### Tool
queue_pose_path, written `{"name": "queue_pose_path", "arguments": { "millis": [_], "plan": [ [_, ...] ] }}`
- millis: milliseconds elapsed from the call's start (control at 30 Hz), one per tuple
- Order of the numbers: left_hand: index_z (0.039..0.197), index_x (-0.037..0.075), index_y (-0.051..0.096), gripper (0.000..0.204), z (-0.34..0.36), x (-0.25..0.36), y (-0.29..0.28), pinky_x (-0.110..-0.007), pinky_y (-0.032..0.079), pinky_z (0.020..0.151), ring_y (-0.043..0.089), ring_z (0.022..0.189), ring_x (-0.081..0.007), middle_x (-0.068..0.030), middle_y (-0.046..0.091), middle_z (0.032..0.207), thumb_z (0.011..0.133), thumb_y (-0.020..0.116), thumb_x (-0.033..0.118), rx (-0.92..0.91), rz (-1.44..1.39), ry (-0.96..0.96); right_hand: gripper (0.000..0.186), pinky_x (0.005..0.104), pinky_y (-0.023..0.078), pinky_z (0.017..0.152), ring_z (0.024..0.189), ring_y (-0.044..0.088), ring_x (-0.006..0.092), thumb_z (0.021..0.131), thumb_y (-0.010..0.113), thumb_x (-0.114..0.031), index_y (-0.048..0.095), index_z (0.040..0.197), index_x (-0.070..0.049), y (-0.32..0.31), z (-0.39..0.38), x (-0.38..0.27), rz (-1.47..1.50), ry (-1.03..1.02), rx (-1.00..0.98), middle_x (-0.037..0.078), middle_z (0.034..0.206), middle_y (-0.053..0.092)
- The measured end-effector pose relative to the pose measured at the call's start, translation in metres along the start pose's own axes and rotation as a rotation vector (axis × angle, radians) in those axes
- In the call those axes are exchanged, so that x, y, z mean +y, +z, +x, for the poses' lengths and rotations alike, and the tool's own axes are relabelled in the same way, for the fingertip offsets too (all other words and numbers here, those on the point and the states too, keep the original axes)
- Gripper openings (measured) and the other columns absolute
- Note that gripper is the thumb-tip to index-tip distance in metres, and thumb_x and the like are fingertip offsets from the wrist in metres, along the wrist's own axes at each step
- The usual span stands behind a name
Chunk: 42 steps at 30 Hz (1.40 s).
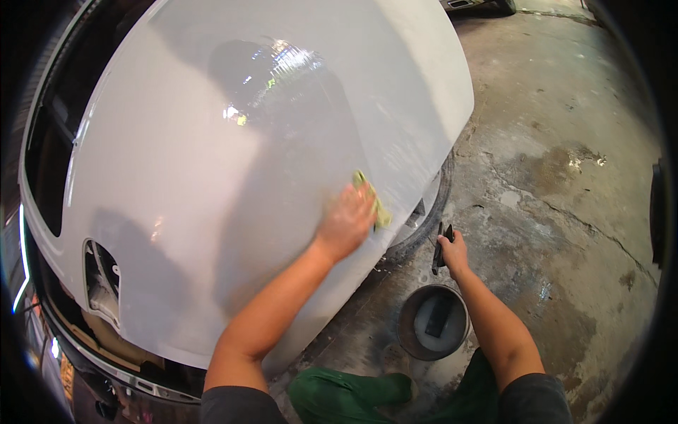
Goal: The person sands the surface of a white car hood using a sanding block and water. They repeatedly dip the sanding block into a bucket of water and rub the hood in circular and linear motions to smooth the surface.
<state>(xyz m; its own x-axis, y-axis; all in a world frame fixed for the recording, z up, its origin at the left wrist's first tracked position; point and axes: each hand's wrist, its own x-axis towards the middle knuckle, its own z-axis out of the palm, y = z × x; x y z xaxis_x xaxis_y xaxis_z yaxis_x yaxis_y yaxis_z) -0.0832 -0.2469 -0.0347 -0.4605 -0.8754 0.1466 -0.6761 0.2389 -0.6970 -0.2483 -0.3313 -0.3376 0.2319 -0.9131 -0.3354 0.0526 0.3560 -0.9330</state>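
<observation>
Bucket (405, 326) and tyre (442, 201) near right hand (455, 253)

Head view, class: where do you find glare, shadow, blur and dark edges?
In the head view, bright glare glints near the top of the pale car panel, with broad soft shadows across it; in the head view, the left hand looks slightly smeared; in the head view, the lens leaves a curved black border at the corners.
</observation>
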Motion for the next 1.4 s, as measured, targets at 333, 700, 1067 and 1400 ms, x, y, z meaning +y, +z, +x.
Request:
{"name": "queue_pose_path", "arguments": {
  "millis": [333, 700, 1067, 1400],
  "plan": [
    [0.098, 0.012, 0.072, 0.028, -0.09, 0.214, 0.05, -0.047, 0.049, 0.089, 0.065, 0.109, -0.0299, -0.0107, 0.071, 0.105, 0.071, 0.077, 0.018, -0.443, -0.8, -0.084, 0.041, 0.0374, 0.051, 0.082, 0.089, 0.064, 0.0229, 0.092, 0.069, -0.027, 0.062, 0.122, 0.0, -0.025, -0.001, -0.013, 0.026, -0.078, 0.054, 0.012, 0.1, 0.069],
    [0.136, 0.005, 0.065, 0.06, -0.075, 0.249, 0.033, -0.059, 0.029, 0.123, 0.041, 0.148, -0.0407, -0.0227, 0.049, 0.155, 0.091, 0.074, 0.043, -0.387, -0.839, -0.244, 0.046, 0.039, 0.051, 0.088, 0.097, 0.067, 0.0272, 0.092, 0.069, -0.029, 0.061, 0.125, 0.001, -0.021, 0.004, -0.012, 0.039, -0.036, 0.031, 0.017, 0.108, 0.07],
    [0.163, 0.002, 0.032, 0.09, -0.046, -0.051, -0.085, -0.051, 0.015, 0.131, 0.021, 0.162, -0.0263, -0.0138, 0.026, 0.173, 0.098, 0.058, 0.058, -0.32, 0.342, 0.0, 0.057, 0.0482, 0.051, 0.097, 0.114, 0.068, 0.0449, 0.09, 0.071, -0.036, 0.059, 0.135, -0.002, -0.002, 0.01, 0.0, -0.076, -0.053, 0.012, 0.029, 0.12, 0.071],
    [0.163, 0.001, 0.032, 0.085, 0.122, -0.088, -0.023, -0.044, 0.016, 0.132, 0.022, 0.161, -0.0246, -0.0131, 0.027, 0.173, 0.102, 0.053, 0.058, -0.083, 0.352, 0.025, 0.05, 0.0454, 0.051, 0.093, 0.107, 0.069, 0.0413, 0.089, 0.071, -0.033, 0.061, 0.127, -0.001, 0.004, -0.002, -0.004, -0.089, -0.107, 0.016, 0.026, 0.114, 0.071]
  ]
}}
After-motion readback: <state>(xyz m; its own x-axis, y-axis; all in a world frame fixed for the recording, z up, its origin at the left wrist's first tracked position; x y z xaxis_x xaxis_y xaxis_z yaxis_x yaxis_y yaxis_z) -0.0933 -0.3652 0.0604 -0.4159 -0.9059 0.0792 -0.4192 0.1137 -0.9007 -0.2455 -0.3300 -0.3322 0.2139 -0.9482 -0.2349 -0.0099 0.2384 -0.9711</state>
